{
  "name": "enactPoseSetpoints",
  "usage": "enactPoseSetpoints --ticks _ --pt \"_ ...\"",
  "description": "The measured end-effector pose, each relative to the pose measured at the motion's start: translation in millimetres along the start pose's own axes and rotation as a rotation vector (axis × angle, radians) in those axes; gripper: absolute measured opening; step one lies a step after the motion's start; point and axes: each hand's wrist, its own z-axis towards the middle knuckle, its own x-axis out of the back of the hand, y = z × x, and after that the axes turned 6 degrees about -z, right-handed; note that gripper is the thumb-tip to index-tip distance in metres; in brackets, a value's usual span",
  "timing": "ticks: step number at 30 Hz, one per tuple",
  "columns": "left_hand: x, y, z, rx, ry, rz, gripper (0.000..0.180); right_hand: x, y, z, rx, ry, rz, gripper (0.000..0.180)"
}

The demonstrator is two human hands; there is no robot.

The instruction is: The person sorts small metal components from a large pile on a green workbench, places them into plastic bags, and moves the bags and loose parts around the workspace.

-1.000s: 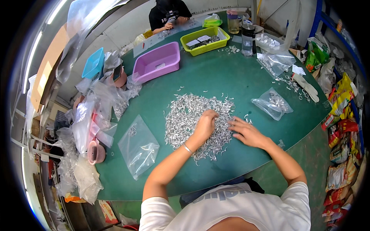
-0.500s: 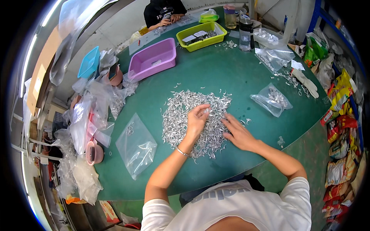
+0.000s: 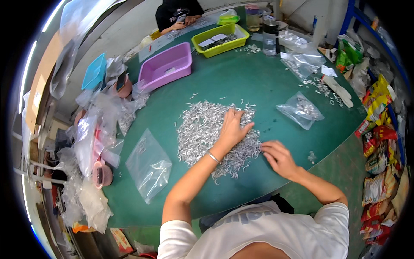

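Note:
A broad pile of small curved silvery metal pieces (image 3: 198, 134) lies on the green tabletop in front of me. My left hand (image 3: 233, 129) rests on the far right part of the pile, palm down, its thumb stretched away from the bent fingers. Nothing shows in its grasp, though the fingertips are partly hidden. At the pile's right edge, my right hand (image 3: 281, 159) has its fingers loosely bent, thumb apart, the tips touching the outermost pieces. Left of the pile a flat clear plastic bag (image 3: 148, 166) lies on the table.
Beyond the pile stand a purple basin (image 3: 166, 71) and a yellow-green basin (image 3: 207, 52) holding metal parts. To the right are a clear bag of parts (image 3: 302, 111), a glove (image 3: 337, 90) and a bottle (image 3: 270, 39). Plastic bags crowd the left edge. Across the table, another person (image 3: 179, 15) works.
My left hand has moved right and slightly farther over the pile. My right hand has shifted right and nearer to me, with its fingers more bent. The whole view has shifted a little.

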Motion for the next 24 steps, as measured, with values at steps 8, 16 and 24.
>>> enactPoseSetpoints --ticks 8,16,24 --pt "-1.8 -2.4 -8.2 -0.041 -0.105 0.201 0.038 160.9 202.4 27.3 -0.428 0.703 -0.736 0.029" --pt "2.5 34.7 -30.7 -0.231 -0.206 0.181 0.038 203.1 292.9 12.5 -0.798 0.350 -1.196 0.036" --pt "-2.3 31.1 -58.4 -0.264 -0.283 0.295 0.034 204.8 158.6 39.5 -0.158 1.094 -0.832 0.018"
